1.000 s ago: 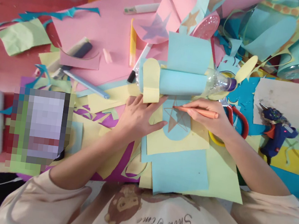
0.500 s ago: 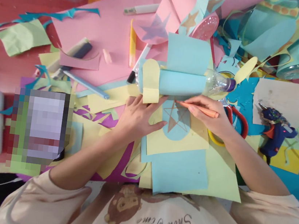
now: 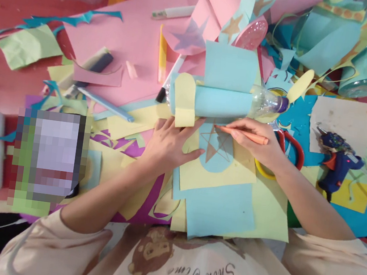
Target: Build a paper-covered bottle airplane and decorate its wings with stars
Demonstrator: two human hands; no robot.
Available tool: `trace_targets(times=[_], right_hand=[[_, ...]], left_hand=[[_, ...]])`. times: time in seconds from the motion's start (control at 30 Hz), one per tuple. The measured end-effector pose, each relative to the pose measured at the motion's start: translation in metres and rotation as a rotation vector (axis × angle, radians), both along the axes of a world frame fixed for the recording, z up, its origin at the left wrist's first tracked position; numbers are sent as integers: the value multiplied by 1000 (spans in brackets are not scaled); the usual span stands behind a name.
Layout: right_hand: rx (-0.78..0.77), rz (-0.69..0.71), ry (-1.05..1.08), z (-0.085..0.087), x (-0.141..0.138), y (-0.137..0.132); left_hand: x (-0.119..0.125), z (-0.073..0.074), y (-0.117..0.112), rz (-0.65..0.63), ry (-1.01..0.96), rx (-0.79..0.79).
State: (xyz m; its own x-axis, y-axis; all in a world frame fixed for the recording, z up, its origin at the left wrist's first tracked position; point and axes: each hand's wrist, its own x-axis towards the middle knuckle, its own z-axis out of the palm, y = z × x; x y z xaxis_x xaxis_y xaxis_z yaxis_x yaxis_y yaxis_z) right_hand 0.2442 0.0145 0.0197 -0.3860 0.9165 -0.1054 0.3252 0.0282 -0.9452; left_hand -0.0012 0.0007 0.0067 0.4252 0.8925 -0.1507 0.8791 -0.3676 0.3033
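My right hand [image 3: 259,140] grips an orange marker [image 3: 246,135], its tip on a star drawn in brown-orange lines. The star is on a blue paper piece with a rounded lower end [image 3: 213,165], partly coloured in on the left side. Beneath that piece is a pale yellow sheet [image 3: 241,181]. My left hand [image 3: 172,143] lies flat with spread fingers, left of the star; its fingertips reach the yellow paper flap of a bottle wrapped in blue paper [image 3: 223,103]. The bottle lies on its side just beyond both hands.
Red-and-yellow scissors [image 3: 298,152] lie beside my right hand. A blue glue gun [image 3: 336,171] rests farther right. A blue pen [image 3: 106,104], paper scraps and a blurred-out device [image 3: 55,156] are on the left. Paper-covered bottles [image 3: 363,82] stand at the back right.
The marker tip has shifted very slightly within the upper part of the star. My left hand stays in place. The yellow-green sheet's lower right edge has moved slightly left.
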Motion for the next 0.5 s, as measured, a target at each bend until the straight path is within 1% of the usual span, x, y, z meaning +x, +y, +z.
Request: trace_targets(times=[0.1, 0.33, 0.5], right_hand=[[10, -7, 10, 1, -1, 0], [0, 31, -22, 0, 1, 1], [20, -7, -4, 2, 0, 0]], left_hand=[[0, 0, 0, -4, 6, 6], [0, 0, 0, -2, 4, -3], [0, 0, 0, -7, 11, 13]])
